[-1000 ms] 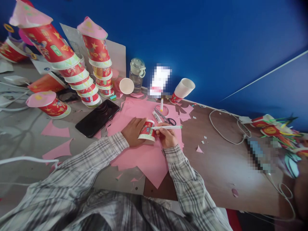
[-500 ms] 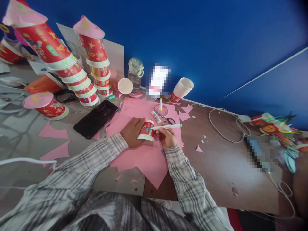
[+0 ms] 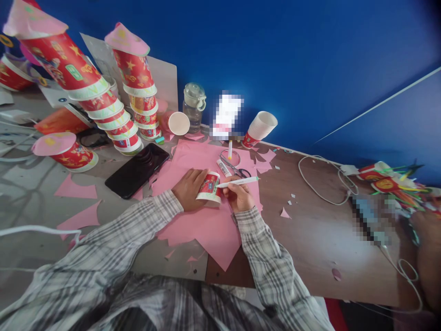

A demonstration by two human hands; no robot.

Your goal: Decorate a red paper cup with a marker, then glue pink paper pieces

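Note:
A red patterned paper cup (image 3: 211, 186) with a white rim stands over pink paper (image 3: 213, 234), rim down and slightly tilted. My left hand (image 3: 190, 189) is closed around its left side. In my right hand (image 3: 240, 195) is a white marker pen (image 3: 241, 181) with a green end, its tip against the right side of the cup. Just beyond the hands lie a white glue stick (image 3: 223, 168), a pair of scissors (image 3: 244, 173) and a second marker with a yellow end (image 3: 230, 151).
Stacked cup towers with pink cone tops (image 3: 133, 69) stand at left, beside a black phone (image 3: 137, 170). A water bottle (image 3: 194, 108) and a stack of cups (image 3: 260, 128) are along the blue wall. Another person's hand (image 3: 427, 234) is at far right, near cables and markers.
The marker has shifted slightly left and its rear end has dipped a little. At far right, the other person's hand has moved up toward the pile of markers. My left hand stays put.

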